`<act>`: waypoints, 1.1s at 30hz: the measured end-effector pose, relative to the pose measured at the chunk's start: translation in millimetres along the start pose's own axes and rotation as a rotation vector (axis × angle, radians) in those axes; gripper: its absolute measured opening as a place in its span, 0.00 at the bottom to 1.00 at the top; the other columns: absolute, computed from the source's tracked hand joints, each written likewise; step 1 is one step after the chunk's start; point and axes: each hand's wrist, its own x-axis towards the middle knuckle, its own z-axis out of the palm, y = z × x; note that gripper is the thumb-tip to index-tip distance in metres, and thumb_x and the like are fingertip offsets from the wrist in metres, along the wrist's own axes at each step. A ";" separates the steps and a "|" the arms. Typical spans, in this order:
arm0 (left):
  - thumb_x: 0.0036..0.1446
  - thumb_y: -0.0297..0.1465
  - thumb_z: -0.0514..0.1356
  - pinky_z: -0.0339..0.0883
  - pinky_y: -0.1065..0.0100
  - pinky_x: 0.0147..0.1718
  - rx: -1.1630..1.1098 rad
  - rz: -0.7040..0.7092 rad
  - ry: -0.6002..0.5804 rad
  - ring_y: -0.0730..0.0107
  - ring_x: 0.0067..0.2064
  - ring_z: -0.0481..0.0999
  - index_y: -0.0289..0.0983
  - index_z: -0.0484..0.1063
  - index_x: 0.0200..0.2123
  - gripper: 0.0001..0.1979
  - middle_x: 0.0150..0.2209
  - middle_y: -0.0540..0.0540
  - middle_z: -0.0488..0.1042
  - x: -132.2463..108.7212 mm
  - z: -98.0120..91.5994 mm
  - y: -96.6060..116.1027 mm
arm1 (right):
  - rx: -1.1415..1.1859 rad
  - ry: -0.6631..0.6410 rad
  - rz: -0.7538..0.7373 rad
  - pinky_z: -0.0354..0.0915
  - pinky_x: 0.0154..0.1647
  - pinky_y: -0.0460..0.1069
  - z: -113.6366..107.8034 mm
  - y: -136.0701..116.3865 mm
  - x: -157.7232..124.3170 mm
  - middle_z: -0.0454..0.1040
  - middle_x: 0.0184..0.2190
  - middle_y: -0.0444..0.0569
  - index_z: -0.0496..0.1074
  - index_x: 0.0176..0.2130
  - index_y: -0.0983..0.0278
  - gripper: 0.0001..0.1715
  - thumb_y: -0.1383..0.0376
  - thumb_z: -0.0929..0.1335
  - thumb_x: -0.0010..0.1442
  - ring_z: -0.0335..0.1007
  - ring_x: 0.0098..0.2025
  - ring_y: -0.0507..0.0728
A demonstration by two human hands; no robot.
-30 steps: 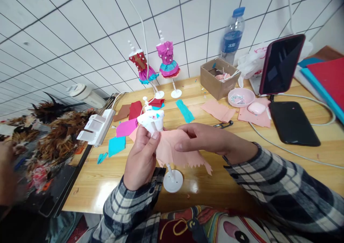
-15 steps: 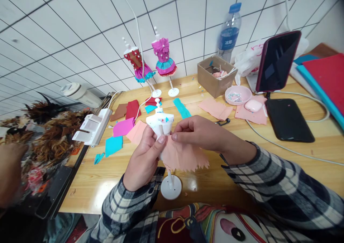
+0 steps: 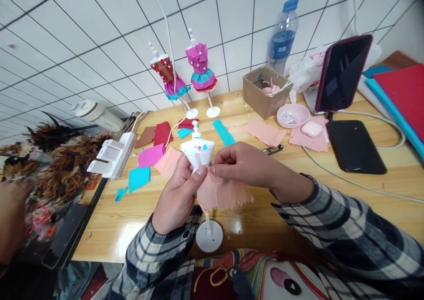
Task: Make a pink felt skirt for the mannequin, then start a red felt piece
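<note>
Bright; white glare on tabletop (image 3: 124, 238); edges stretched, soft.

We see a dark-red-edged phone (image 3: 344, 74) propped upright. In front of it we find a flat black device (image 3: 357, 147); left of it, a pale pink earbud case (image 3: 311, 129) and a blue-capped water bottle (image 3: 283, 41); far left of it, a white power strip (image 3: 122, 159) and a cream tumbler (image 3: 101, 115).

Small white mannequin (image 3: 199, 150), roughly upright — peach paper (image 3: 223, 195), jagged-hemmed, gathered at its waist
</note>
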 end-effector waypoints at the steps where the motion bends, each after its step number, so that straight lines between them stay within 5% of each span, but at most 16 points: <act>1: 0.58 0.36 0.62 0.58 0.58 0.60 0.002 0.006 0.008 0.57 0.58 0.68 0.43 0.68 0.54 0.20 0.53 0.46 0.73 0.0 0.2 -0.3 | -0.012 0.001 -0.001 0.55 0.26 0.46 0.2 0.0 0.0 0.67 0.22 0.41 0.68 0.24 0.63 0.14 0.56 0.67 0.54 0.60 0.25 0.50; 33: 0.57 0.30 0.64 0.64 0.62 0.54 -0.196 -0.113 -0.008 0.59 0.55 0.72 0.40 0.69 0.51 0.18 0.51 0.44 0.75 2.2 -1.7 2.9 | -0.205 0.065 -0.086 0.55 0.25 0.45 -2.8 -3.0 -1.7 0.71 0.23 0.42 0.73 0.28 0.65 0.13 0.58 0.69 0.56 0.63 0.25 0.48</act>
